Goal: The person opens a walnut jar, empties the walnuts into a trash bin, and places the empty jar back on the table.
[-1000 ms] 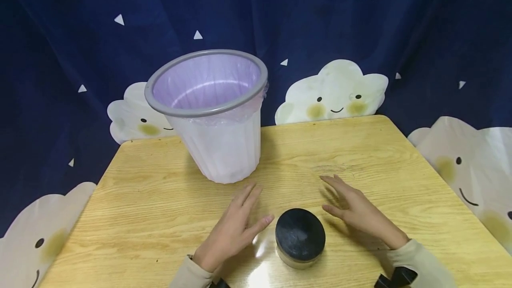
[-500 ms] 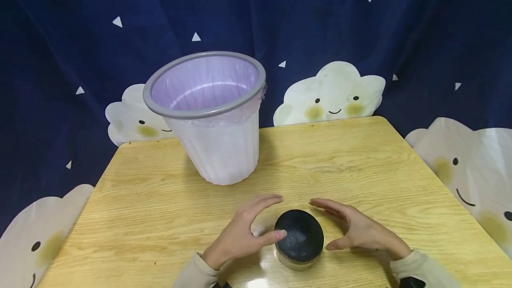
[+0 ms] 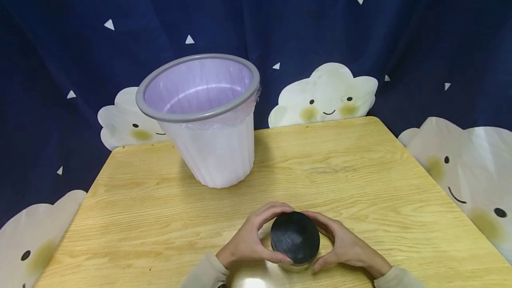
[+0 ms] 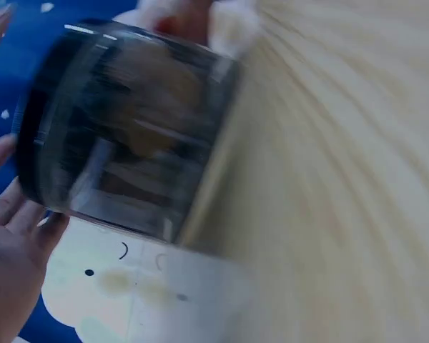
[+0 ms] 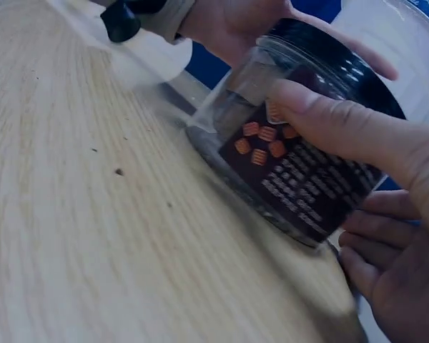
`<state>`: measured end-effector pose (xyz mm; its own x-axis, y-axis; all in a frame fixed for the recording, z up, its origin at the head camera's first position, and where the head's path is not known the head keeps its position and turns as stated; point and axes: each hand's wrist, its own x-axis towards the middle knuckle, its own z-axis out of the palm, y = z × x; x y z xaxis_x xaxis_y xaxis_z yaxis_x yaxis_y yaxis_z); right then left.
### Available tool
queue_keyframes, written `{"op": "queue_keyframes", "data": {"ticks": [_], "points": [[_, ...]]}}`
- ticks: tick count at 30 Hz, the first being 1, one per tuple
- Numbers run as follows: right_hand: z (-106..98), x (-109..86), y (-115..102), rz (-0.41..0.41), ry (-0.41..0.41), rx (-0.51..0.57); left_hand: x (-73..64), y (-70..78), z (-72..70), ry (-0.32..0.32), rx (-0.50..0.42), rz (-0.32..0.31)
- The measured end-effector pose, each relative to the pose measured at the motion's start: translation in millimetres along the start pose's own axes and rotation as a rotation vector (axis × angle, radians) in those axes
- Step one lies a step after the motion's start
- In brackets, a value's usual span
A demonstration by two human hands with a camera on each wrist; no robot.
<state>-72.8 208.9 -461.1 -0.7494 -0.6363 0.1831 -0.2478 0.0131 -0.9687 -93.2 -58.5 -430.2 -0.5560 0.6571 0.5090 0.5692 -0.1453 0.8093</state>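
Note:
A clear jar (image 5: 243, 93) with a black lid (image 3: 295, 237) stands on the table before me. Its dark label (image 5: 286, 171) carries pictures of small orange-brown pieces and white print. My left hand (image 3: 248, 240) curls round the lid from the left, thumb at the near edge and fingers at the far edge. From the other side my right hand (image 3: 347, 244) grips the jar, its thumb (image 5: 336, 125) pressed over the label. In the left wrist view the jar is blurred, and something brownish shows through its wall.
A white bin (image 3: 220, 154) with a grey rim and a purple liner (image 3: 200, 83) stands farther back, left of the jar. The wooden table (image 3: 360, 172) ends against a dark blue curtain (image 3: 320, 12) printed with smiling clouds and white triangles.
Both hands have come in from either side of the jar and now hold it. The jar and bin sit slightly farther left in the head view, as does the background.

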Motion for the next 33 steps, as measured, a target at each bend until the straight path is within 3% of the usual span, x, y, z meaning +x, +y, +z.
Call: {"op": "queue_keyframes", "data": {"ticks": [4,13,18,21,27,33], "points": [[6.6,5.3,1.6,-0.028,-0.009,-0.058,-0.5,-5.9,6.0,-0.044,0.117,0.023],[12.2,15.3,5.6,-0.078,-0.072,-0.132,2.3,-15.0,19.6,-0.088,0.187,-0.031],[14.7,14.8,4.7,-0.068,-0.023,-0.267,3.7,-15.8,20.0,-0.077,0.178,-0.041],[16.0,15.5,3.3,-0.103,-0.004,-0.333,4.8,-15.1,18.9,-0.079,0.187,-0.033],[17.1,15.4,1.6,-0.1,0.002,-0.337,5.2,-13.9,19.6,-0.072,0.202,-0.017],[15.2,15.7,3.0,-0.076,-0.012,-0.275,6.4,-13.2,20.0,-0.037,0.183,-0.052]]}}
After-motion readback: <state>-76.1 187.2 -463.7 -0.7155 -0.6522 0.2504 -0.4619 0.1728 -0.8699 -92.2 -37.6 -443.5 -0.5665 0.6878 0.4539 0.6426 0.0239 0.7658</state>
